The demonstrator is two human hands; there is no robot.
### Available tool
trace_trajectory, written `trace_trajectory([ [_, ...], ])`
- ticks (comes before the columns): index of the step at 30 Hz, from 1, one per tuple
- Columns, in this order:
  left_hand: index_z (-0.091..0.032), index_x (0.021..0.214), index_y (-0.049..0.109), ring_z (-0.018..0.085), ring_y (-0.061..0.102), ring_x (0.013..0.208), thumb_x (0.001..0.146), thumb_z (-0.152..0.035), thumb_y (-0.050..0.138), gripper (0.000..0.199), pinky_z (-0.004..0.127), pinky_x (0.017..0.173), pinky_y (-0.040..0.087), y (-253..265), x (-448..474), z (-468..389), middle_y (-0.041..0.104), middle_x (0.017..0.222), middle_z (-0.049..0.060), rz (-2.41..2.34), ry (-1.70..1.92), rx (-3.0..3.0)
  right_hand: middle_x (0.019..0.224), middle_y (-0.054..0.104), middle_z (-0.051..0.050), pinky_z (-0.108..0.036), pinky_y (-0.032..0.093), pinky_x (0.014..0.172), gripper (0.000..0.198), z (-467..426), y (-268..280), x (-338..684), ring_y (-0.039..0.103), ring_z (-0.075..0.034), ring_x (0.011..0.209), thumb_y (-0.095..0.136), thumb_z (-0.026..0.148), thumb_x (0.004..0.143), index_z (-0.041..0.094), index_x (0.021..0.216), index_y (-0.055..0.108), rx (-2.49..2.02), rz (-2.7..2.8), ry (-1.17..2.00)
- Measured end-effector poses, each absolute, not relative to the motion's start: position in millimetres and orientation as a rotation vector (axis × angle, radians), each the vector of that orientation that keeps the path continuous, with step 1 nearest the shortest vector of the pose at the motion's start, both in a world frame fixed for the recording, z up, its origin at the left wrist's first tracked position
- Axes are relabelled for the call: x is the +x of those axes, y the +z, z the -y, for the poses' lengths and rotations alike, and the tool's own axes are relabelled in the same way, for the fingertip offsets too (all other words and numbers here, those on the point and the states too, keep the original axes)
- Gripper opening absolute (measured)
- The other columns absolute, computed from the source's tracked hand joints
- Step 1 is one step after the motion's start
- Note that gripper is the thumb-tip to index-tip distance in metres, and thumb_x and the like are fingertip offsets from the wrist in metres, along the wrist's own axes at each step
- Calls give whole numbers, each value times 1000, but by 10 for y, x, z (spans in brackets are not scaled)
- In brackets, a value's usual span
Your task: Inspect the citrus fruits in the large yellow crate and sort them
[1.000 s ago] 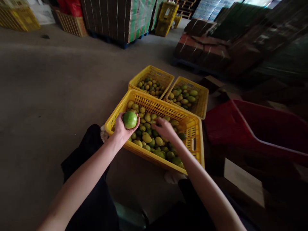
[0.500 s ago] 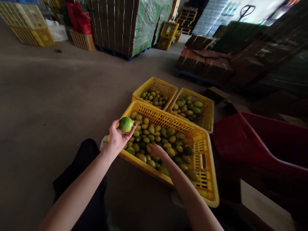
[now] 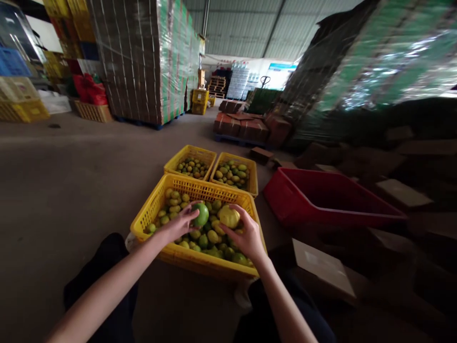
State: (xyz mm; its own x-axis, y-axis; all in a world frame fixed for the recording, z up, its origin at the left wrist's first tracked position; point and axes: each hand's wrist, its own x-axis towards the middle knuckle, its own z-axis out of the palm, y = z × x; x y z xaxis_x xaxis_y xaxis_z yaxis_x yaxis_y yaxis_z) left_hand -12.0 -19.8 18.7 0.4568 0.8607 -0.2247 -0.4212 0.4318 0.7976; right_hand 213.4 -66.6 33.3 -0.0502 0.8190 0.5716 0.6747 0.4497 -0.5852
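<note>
Head: hands (image 3: pixel 250 234) hold fruits (image 3: pixel 201 215) over crate (image 3: pixel 210 268), inside rim (image 3: pixel 207 186); floor (image 3: pixel 78 190) open left.

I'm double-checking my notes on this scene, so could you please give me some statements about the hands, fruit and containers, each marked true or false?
1. The left hand holds a green fruit. True.
2. The right hand grips the rim of the front crate. False: it holds a yellowish fruit.
3. The two held fruits touch each other. False: a gap shows between them.
4. Beyond the front crate, the far left crate and far right crate contain fruit. True.
5. The red bin stands left of the front crate. False: it stands to the right.
</note>
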Motion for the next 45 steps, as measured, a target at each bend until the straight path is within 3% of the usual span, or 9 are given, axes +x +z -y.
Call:
trace_trajectory([
  [3,-24,109,66,20,62,106,55,-24,91,59,27,88,49,175,-124,218,67,112,4,-601,1011,1107,111,70,-10,-40,58,83,46,733,261,2193,70,-26,95,72,43,80,24,120,57,-1245,1710,91],
  [8,-25,113,63,26,53,124,62,-26,88,57,36,101,44,142,-155,301,61,129,8,-706,1068,1440,111,69,-10,-36,60,79,39,761,147,2143,71,-25,96,71,38,83,24,117,58,-1211,1784,58],
  [15,-24,120,60,27,53,127,69,-31,84,57,38,105,44,209,-93,417,60,132,11,-715,1130,1693,117,66,-11,-36,61,80,39,827,156,1983,71,-25,100,69,34,85,26,119,52,-1120,1851,56],
  [22,-27,121,57,25,55,126,72,-27,82,55,38,102,47,232,-108,437,60,132,11,-633,1216,1782,121,67,-12,-41,61,82,68,810,54,1912,70,-25,105,79,32,77,28,129,34,-1083,1620,90],
  [29,-29,119,60,24,51,127,72,-28,83,52,39,102,47,247,-152,431,54,131,9,-634,1371,1943,124,66,-11,-44,60,85,66,820,81,1866,69,-26,108,77,24,77,30,128,35,-1040,1622,37],
  [33,-28,119,61,25,56,117,68,-36,85,57,37,96,49,261,-181,428,58,124,7,-712,1307,1831,120,68,-9,-45,59,87,69,827,176,1835,69,-27,107,83,29,70,30,124,39,-1078,1559,166],
  [36,-26,120,61,20,66,87,77,-53,71,52,28,69,55,250,-135,423,66,110,6,-890,1118,1459,97,73,-5,-40,62,68,68,782,232,1784,73,-26,82,83,46,65,28,118,45,-1154,1411,716],
  [40,-15,108,63,11,51,37,90,-61,41,54,20,33,34,170,10,382,66,66,4,-1073,792,715,65,67,-1,-27,43,34,50,658,165,1680,57,-16,40,58,70,77,24,96,54,-1236,962,1440],
  [45,-12,98,62,7,42,28,92,-54,45,45,15,27,25,103,80,349,60,51,0,-1043,722,335,59,65,0,-25,34,32,49,583,47,1627,53,-13,35,58,70,78,23,93,55,-1272,728,1667],
])
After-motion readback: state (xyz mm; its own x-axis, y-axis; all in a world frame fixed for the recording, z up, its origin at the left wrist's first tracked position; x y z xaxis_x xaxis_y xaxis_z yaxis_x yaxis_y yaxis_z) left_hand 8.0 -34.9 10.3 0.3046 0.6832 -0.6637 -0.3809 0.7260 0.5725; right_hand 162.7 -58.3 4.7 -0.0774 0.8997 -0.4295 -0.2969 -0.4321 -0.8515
